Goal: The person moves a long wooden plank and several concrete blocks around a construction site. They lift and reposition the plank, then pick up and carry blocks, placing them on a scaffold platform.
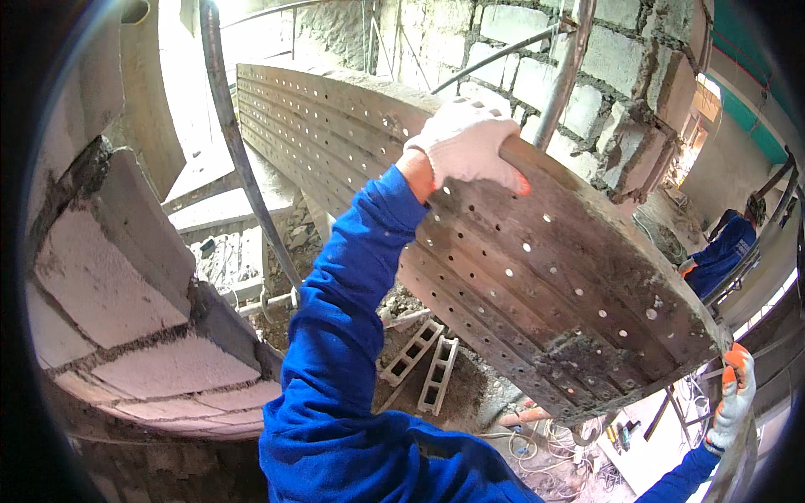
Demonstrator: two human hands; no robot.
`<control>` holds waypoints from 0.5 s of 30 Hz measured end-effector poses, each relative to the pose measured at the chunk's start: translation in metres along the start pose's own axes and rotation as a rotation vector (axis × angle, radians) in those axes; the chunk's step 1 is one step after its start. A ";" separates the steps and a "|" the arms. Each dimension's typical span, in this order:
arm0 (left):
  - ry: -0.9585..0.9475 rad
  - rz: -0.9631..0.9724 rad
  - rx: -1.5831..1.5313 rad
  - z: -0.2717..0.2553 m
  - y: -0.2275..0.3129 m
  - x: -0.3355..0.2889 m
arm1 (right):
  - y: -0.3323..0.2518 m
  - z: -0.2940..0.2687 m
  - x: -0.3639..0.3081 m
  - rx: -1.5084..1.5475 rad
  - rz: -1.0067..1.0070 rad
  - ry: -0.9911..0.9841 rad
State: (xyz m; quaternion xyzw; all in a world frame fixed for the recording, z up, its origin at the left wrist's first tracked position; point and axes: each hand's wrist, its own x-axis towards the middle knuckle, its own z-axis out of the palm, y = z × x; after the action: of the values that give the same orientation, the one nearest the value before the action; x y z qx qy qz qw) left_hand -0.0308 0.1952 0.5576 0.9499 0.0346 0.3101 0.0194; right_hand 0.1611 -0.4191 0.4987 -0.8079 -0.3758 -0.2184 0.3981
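Note:
A long perforated metal scaffold plank, brown with dirt and dust, stretches from the far left to the near right, tilted on its side with its rows of holes facing me. My left hand, in a white glove with orange fingertips, is closed over its upper edge around the middle. At the near right end, my right hand, in a matching glove, has its fingers curled at the plank's corner; part of that grip is hidden. Both my arms wear blue sleeves.
Metal scaffold tubes rise at the left and behind the plank. A block wall curves along the left. Below lie hollow concrete blocks, rubble and tangled cables. A co-worker in blue is at the right.

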 end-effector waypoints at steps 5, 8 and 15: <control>0.052 0.057 0.063 0.001 -0.003 -0.001 | -0.111 0.012 0.037 -0.262 -0.244 0.129; 0.092 0.078 0.056 0.000 -0.005 -0.003 | -0.201 0.049 0.083 -0.357 -0.498 -0.012; 0.183 0.124 0.025 0.005 -0.011 -0.006 | -0.309 0.193 0.143 -0.621 -0.637 -0.270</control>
State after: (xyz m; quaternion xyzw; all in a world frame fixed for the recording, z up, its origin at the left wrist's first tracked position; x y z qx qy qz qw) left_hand -0.0335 0.2052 0.5491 0.9181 -0.0186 0.3956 -0.0147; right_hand 0.0196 -0.0775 0.6263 -0.7545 -0.5703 -0.3249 -0.0022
